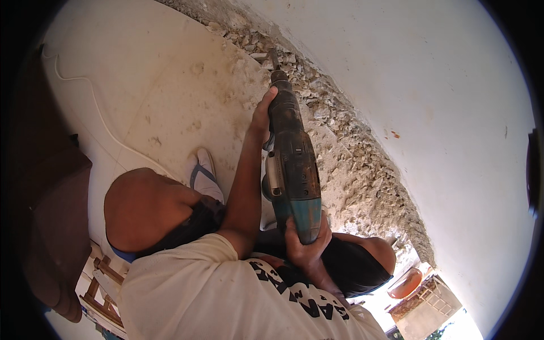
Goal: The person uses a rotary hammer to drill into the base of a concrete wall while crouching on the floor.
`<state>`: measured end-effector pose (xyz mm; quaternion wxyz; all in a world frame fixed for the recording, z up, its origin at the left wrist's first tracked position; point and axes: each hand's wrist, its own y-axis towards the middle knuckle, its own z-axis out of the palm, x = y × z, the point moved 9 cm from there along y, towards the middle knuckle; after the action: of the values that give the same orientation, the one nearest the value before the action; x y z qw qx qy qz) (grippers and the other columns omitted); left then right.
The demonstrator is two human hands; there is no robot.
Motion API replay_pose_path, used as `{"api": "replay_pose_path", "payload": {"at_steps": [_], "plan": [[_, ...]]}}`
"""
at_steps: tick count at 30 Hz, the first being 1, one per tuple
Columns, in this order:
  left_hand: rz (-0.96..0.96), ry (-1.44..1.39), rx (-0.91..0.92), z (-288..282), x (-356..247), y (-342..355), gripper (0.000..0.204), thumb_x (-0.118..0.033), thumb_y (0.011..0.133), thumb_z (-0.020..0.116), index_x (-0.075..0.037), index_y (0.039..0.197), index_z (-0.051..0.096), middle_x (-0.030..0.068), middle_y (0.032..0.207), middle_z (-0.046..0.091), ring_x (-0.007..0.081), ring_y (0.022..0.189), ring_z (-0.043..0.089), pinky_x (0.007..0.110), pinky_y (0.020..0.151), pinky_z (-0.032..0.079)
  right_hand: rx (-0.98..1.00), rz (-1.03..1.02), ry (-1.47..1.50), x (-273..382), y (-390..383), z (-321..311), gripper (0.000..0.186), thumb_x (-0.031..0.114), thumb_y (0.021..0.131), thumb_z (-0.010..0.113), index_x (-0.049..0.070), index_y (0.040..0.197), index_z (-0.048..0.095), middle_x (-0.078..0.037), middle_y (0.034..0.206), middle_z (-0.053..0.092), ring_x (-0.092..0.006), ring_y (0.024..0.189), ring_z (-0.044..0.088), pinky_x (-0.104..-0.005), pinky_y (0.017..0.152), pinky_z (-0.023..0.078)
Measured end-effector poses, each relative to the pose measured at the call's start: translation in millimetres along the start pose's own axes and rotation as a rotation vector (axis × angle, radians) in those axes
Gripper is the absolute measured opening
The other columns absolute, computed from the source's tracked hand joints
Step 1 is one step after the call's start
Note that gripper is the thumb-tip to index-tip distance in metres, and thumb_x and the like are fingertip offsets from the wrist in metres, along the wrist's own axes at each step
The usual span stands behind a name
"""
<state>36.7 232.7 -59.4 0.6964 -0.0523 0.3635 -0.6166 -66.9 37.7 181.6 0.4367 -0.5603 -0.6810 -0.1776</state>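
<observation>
Drill [294,164], black with a blue-green rear, held lengthwise before the person, its bit [274,58] directed at a strip of rubble [368,181] along the foot of a white wall [442,113]; contact at the tip cannot be made out. Left hand [263,116]: gripping the front part from the left, thumb against the casing, other fingers hidden. Right hand [309,246]: wrapped around the rear end. At left, a sandalled foot [207,182] and a pale cable [101,113] on the dusty floor [170,73].
</observation>
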Motion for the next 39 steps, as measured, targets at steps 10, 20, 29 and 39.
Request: {"api": "replay_pose_path", "payload": {"at_steps": [10,20,29,39], "plan": [[0.038,-0.032,-0.012,-2,1,7,0.045,-0.051,0.099,0.060,-0.009,0.114,0.063,0.0030,0.092,0.069,0.0148,0.077,0.067,0.031,0.073,0.056,0.001,-0.090,-0.022,2,8,3,0.035,0.008,0.074,0.075,-0.005,0.103,0.060,-0.013,0.078,0.064,-0.0230,0.066,0.064,-0.0370,0.064,0.053],[0.025,-0.061,-0.053,-5,9,20,0.046,-0.051,0.101,0.055,-0.008,0.113,0.064,0.0051,0.088,0.069,0.0162,0.074,0.068,0.033,0.068,0.057,-0.120,-0.120,-0.097,-5,13,-8,0.034,0.009,0.072,0.076,-0.004,0.098,0.059,-0.015,0.078,0.062,-0.0287,0.065,0.062,-0.0427,0.063,0.051],[0.031,-0.017,-0.075,-4,2,23,0.048,-0.053,0.098,0.060,-0.007,0.110,0.067,0.0060,0.090,0.071,0.0160,0.076,0.068,0.031,0.072,0.056,-0.074,0.019,0.049,-29,32,-7,0.026,0.009,0.071,0.075,-0.002,0.090,0.060,-0.009,0.078,0.064,-0.0196,0.064,0.060,-0.0361,0.062,0.050],[0.026,-0.022,-0.106,-1,-4,28,0.047,-0.052,0.099,0.060,-0.007,0.110,0.068,0.0050,0.089,0.071,0.0170,0.076,0.069,0.032,0.073,0.056,-0.077,0.008,0.092,-23,30,-10,0.020,0.008,0.076,0.072,-0.002,0.089,0.062,-0.009,0.076,0.062,-0.0149,0.067,0.058,-0.0323,0.063,0.049]]}}
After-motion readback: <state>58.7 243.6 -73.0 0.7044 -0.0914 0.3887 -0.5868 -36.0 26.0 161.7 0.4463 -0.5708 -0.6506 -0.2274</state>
